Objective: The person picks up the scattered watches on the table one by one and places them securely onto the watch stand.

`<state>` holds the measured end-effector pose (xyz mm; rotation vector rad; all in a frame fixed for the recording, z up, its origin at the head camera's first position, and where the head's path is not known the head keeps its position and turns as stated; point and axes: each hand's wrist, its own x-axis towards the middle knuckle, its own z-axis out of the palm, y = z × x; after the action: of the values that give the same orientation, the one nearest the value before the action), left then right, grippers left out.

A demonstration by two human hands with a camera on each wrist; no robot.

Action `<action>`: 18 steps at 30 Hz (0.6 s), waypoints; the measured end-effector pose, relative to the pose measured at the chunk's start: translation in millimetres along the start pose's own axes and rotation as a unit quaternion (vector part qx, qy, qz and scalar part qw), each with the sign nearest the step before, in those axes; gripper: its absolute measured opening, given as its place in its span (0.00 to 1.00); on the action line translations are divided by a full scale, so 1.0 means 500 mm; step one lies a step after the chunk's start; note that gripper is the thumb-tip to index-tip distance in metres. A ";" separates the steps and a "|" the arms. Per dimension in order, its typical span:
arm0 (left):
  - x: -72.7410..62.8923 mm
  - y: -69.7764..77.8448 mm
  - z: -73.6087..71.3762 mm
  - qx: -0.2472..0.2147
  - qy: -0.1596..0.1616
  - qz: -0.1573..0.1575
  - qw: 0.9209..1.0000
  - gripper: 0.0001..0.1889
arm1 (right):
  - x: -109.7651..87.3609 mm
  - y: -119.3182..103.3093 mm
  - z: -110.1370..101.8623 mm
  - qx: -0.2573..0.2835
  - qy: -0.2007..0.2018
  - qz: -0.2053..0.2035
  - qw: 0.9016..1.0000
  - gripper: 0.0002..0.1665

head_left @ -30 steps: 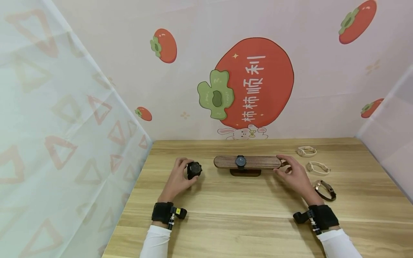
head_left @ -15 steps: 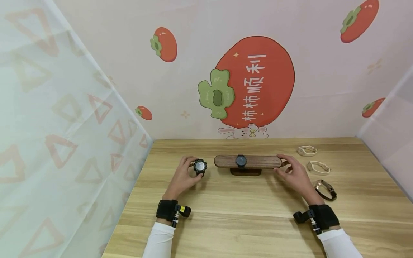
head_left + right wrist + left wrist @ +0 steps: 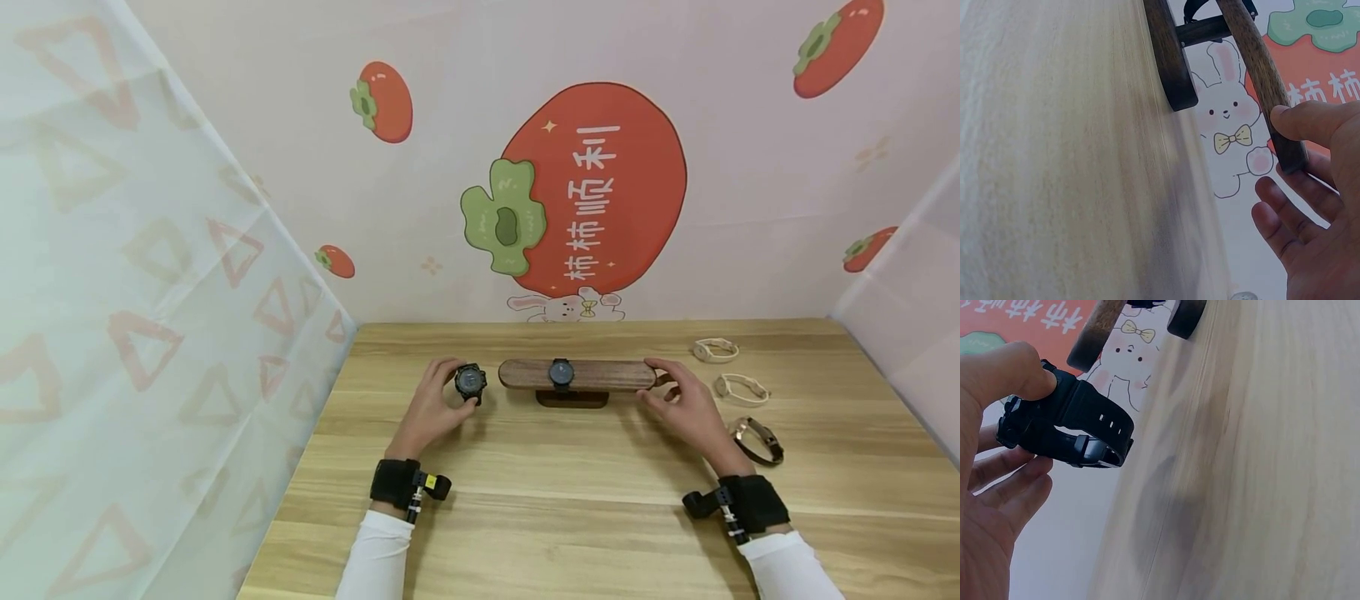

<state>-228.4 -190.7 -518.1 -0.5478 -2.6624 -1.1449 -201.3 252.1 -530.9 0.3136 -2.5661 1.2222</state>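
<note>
My left hand [image 3: 433,406] pinches a black wristwatch [image 3: 471,381] between thumb and fingers, just left of a wooden watch stand [image 3: 611,375]. In the left wrist view the watch's strap [image 3: 1100,415] is buckled into a loop and hangs above the table. Around the stand's bar, left of its middle, sits another dark watch [image 3: 561,373]. The bar's right end is gripped by my right hand [image 3: 686,408]; in the right wrist view the thumb lies on one side of the bar [image 3: 1266,75], with fingers on the other.
On the table's right side two white-strapped watches lie in a column, the far one [image 3: 715,351] behind the near one [image 3: 741,388]. Nearer me lies a dark-strapped watch [image 3: 759,442]. A printed cloth wall [image 3: 420,208] rises behind the wooden table [image 3: 570,517].
My left hand has moved right, toward the stand, with the black wristwatch, whose face has turned. My right hand has stayed on the stand's bar.
</note>
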 end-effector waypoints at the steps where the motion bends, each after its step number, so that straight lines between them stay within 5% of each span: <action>1: 0.001 0.001 0.001 0.000 0.001 0.000 1.000 0.36 | 0.001 0.001 0.000 -0.002 0.000 -0.002 1.000 0.34; 18: 0.029 0.023 0.032 -0.004 -0.004 0.006 1.000 0.36 | 0.007 0.002 0.008 0.000 0.000 -0.001 1.000 0.34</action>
<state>-237.4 -168.0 -516.9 -0.5695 -2.6593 -1.1528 -205.6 249.3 -533.1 0.3155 -2.5650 1.2220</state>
